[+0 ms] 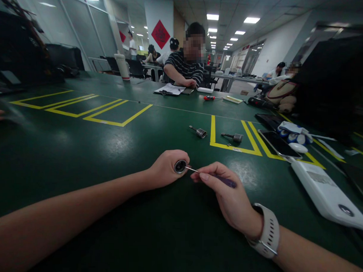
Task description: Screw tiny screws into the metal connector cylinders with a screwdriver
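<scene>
My left hand [163, 168] is wrapped round a round metal part [180, 166], its open ring end facing me and the rest hidden in the fist. In my right hand [225, 186] is a thin screwdriver [229, 182] with a dark purple handle. Its slim shaft points left, and the tip meets the rim area of the metal part; whether it sits on a screw cannot be made out. Farther off on the green table lie two similar parts, a metal cup with a stem [201, 132] and another cup with a stem [237, 138].
Yellow tape outlines [212, 131] mark the green table [127, 217]. A phone [280, 144], a white power bank [326, 194] and a blue-white packet [294, 132] lie right. A red screwdriver [209, 98] and papers [169, 89] lie farther back. Another person [185, 66] sits opposite.
</scene>
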`<state>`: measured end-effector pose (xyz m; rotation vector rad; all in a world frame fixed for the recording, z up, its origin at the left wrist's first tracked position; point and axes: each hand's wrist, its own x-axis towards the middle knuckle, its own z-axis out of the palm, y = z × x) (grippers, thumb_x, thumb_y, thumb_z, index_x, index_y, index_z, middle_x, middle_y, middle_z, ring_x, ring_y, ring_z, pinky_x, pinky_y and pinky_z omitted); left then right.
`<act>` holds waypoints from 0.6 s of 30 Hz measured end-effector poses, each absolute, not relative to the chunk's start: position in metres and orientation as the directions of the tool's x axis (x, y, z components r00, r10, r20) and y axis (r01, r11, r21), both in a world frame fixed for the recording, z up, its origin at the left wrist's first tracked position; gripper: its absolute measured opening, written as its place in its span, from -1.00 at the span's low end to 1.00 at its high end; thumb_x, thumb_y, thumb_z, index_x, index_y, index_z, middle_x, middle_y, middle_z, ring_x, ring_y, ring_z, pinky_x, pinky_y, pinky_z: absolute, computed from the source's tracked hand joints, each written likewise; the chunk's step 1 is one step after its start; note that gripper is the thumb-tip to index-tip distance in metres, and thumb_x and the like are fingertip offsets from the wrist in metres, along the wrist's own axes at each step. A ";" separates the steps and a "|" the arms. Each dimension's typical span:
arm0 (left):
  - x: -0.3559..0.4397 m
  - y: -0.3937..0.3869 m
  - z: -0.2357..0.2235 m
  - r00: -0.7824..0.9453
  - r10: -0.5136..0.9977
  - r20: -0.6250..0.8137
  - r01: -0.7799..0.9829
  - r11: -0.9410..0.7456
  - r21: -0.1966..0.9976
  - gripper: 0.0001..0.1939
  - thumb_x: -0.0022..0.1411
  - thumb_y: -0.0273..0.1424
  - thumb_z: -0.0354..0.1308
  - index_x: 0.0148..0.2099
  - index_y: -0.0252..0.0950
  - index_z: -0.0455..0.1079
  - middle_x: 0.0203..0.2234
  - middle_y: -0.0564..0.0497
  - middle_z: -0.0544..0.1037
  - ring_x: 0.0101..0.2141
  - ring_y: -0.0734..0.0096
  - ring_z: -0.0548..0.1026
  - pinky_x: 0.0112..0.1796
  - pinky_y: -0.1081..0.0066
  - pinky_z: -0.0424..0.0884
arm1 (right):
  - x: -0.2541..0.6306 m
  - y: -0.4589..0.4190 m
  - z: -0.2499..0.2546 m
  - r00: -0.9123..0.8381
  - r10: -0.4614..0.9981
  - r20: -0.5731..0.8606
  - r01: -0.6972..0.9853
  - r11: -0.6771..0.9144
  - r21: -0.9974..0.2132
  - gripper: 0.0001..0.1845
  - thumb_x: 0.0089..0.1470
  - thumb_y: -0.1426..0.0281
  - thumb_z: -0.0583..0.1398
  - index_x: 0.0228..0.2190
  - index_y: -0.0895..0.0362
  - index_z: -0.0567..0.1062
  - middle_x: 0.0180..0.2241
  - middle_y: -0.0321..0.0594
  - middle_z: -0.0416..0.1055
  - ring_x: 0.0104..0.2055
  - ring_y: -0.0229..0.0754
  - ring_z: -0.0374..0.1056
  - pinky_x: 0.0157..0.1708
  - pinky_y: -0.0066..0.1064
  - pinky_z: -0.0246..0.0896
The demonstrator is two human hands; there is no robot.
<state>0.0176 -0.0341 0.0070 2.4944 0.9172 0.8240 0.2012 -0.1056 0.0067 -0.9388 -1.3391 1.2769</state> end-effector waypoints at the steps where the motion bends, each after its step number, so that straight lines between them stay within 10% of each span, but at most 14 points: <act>1: 0.018 -0.034 0.007 0.605 0.688 0.400 0.490 -0.718 0.494 -0.89 0.09 -0.49 0.09 -0.47 -0.32 0.25 -0.57 0.12 0.34 -0.54 0.54 0.32 -0.48 0.52 0.20 | 0.200 -0.108 0.009 -0.169 0.967 0.188 -0.026 0.187 -0.982 -0.90 0.03 0.36 0.23 -0.37 0.12 0.50 -0.36 -0.24 0.52 -0.24 -0.18 0.45 -0.22 -0.29 0.35; 7: 0.018 -0.036 0.008 0.588 0.710 0.387 0.593 -0.704 0.390 -0.91 0.05 -0.56 0.07 -0.47 -0.32 0.27 -0.55 0.09 0.38 -0.49 0.48 0.35 -0.42 0.47 0.23 | 0.194 -0.117 0.014 -0.194 0.916 0.350 0.198 0.386 -0.901 -0.91 0.05 0.44 0.18 -0.36 0.13 0.51 -0.33 -0.19 0.50 -0.27 -0.18 0.42 -0.29 -0.32 0.32; 18: 0.017 -0.033 0.007 0.644 0.634 0.428 0.400 -0.756 0.518 -0.88 0.06 -0.54 0.09 -0.49 -0.32 0.23 -0.61 0.14 0.32 -0.56 0.56 0.30 -0.49 0.54 0.19 | 0.198 -0.102 0.008 -0.243 0.969 -0.047 -0.368 -0.137 -0.920 -0.94 -0.03 0.39 0.28 -0.43 0.12 0.52 -0.41 -0.28 0.52 -0.28 -0.23 0.43 -0.14 -0.32 0.28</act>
